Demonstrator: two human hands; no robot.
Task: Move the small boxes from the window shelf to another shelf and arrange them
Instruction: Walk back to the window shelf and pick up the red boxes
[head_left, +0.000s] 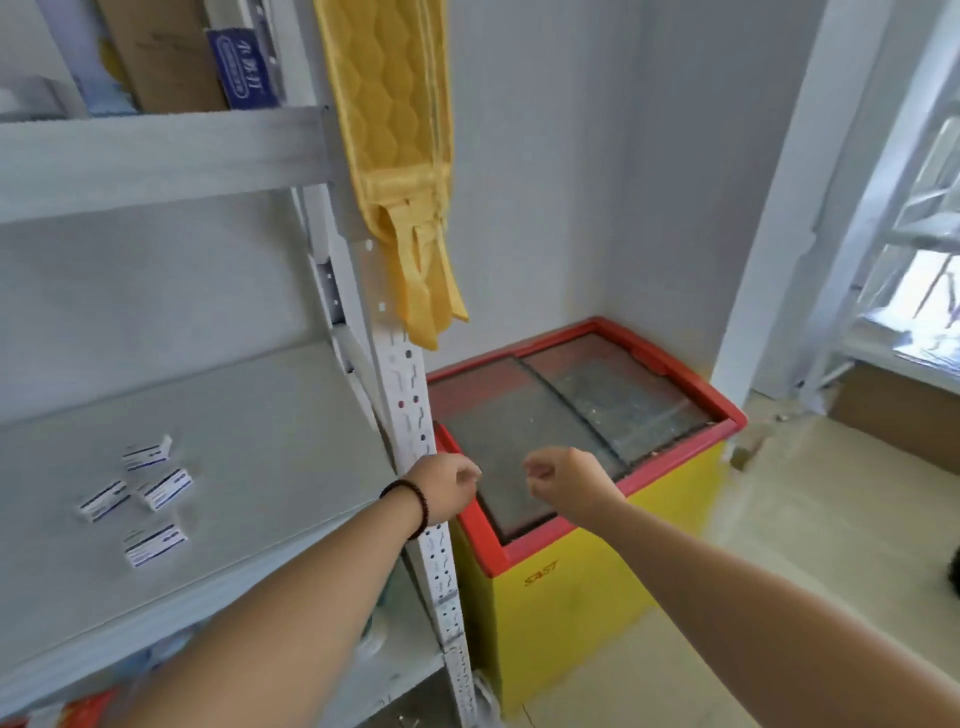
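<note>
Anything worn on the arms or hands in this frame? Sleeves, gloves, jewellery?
Both forearms are bare: no sleeves show, no gloves. The left hand has a dark beaded bracelet around its wrist. The right hand wears nothing visible: no ring, no watch.

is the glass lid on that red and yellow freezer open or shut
Shut, as far as the view shows. Both glass panels lie flat inside the red rim of the freezer, side by side, with no open gap between them. Both hands are empty.

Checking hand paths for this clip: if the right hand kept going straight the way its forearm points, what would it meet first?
Probably the glass lid of the chest freezer; the right hand hovers above it, empty and loosely curled, though depth is unclear.
</note>
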